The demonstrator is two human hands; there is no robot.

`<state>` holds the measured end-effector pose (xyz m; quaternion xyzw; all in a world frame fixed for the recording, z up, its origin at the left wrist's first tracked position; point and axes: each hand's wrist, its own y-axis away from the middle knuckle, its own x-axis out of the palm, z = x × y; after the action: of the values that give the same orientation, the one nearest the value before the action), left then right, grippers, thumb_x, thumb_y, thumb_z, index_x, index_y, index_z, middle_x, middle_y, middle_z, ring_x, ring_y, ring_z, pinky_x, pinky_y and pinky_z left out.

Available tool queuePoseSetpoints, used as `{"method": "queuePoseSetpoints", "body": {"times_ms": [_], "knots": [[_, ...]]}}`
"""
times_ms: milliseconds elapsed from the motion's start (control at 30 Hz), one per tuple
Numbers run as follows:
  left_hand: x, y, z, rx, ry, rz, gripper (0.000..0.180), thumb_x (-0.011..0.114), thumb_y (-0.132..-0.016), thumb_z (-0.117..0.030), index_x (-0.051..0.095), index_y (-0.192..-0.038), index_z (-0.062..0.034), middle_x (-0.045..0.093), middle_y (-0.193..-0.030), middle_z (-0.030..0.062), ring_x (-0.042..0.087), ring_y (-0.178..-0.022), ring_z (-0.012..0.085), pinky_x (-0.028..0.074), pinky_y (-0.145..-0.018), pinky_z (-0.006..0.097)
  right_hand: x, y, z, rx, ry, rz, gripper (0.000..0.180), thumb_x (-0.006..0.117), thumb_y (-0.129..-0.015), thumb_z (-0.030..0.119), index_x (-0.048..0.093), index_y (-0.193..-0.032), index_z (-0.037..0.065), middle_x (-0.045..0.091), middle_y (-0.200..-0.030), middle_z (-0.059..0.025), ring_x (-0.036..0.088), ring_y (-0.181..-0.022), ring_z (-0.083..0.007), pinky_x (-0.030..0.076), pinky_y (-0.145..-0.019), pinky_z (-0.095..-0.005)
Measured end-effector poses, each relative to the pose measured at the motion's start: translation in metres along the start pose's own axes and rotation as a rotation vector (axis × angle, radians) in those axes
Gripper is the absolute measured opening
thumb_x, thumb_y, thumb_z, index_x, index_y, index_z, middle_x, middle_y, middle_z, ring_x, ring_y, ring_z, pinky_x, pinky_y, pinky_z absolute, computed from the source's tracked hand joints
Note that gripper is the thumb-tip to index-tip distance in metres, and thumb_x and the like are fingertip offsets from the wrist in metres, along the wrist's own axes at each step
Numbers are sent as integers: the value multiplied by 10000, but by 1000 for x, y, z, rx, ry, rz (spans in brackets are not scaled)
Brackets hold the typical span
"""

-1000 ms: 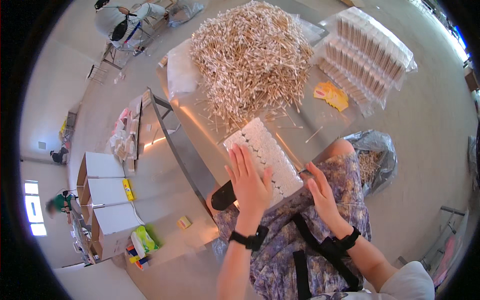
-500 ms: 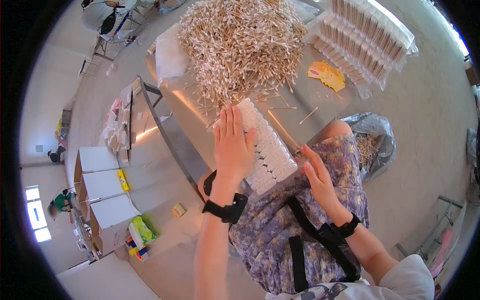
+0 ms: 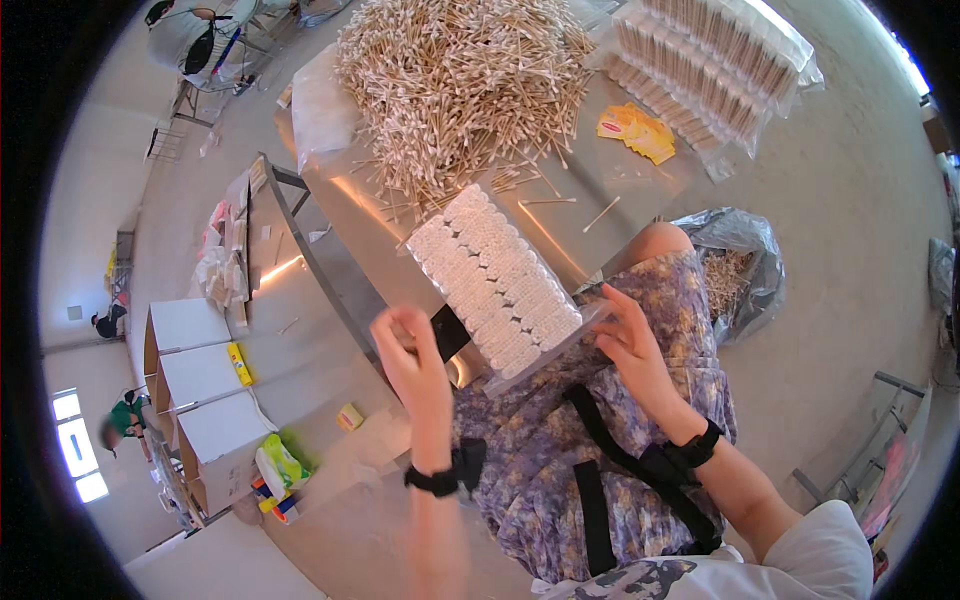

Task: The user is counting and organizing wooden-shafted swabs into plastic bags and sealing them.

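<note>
A rectangular, clear-plastic-wrapped bundle of white-tipped cotton swabs (image 3: 495,280) lies tilted before you at the near edge of a grey metal bench (image 3: 655,190), its lower end over your lap; the swab heads face up in packed rows, with small dark gaps down the middle. Your right hand (image 3: 630,345) is at the bundle's lower right corner, thumb and fingers set narrowly apart at the edge of the clear wrap; whether they pinch it you cannot tell from here. Your left hand (image 3: 410,345) is raised just beside the bundle's left side, apart from it, fingers curled toward the thumb; blur hides whether anything thin is between them. A flat black piece (image 3: 450,333) shows between that hand and the bundle.

Beyond the bundle, a large heap of loose wooden-stick cotton swabs (image 3: 460,90) spreads over the bench, a white plastic bag (image 3: 325,110) at its left. To its right are yellow printed cards (image 3: 637,132) and clear bags packed with rows of swabs (image 3: 700,70). Purple-and-cream patterned cloth (image 3: 665,310) covers your lap; right of it sits a grey plastic bag (image 3: 762,290) with swabs inside. White-topped cardboard boxes (image 3: 200,375) stand at far left.
</note>
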<state>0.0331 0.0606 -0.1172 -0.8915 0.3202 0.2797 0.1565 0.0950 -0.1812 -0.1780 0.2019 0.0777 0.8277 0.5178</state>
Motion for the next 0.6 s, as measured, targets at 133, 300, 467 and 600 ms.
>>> {"method": "queuePoseSetpoints", "body": {"times_ms": [133, 300, 467, 600], "knots": [[-6, 66, 20, -211, 86, 243, 356, 633, -968, -321, 549, -1119, -10, 624, -1016, 77, 593, -880, 126, 451, -743, 271, -4, -15, 6, 1, 73, 20, 398, 587, -986, 101, 454, -1356, 42, 533, -1191, -58, 547, -989, -107, 470, -858, -268], [5, 81, 43, -644, 553, 531, 430, 674, -939, -374, 575, -1142, -9, 699, -1022, 112, 661, -897, 160, 470, -762, 295, -4, -29, 9, 94, 117, 39, 190, 614, -978, 123, 542, -1108, 6, 595, -924, -12, 578, -858, -91, 478, -745, -244], [0, 69, 23, -401, 574, 426, 310, 649, -964, -320, 615, -1007, -15, 715, -894, 93, 666, -808, 144, 470, -743, 277, 5, -36, 43, -48, 35, 78, 148, 623, -976, 137, 555, -1003, 8, 595, -865, -9, 591, -746, -93, 478, -681, -238], [-33, 46, -15, -201, 601, 222, 225, 617, -984, -212, 599, -881, -12, 669, -762, 69, 643, -751, 130, 487, -728, 262, 35, -40, 87, -195, 15, 161, 152, 622, -979, 155, 558, -975, 17, 595, -850, -3, 597, -730, -87, 476, -667, -233]]}}
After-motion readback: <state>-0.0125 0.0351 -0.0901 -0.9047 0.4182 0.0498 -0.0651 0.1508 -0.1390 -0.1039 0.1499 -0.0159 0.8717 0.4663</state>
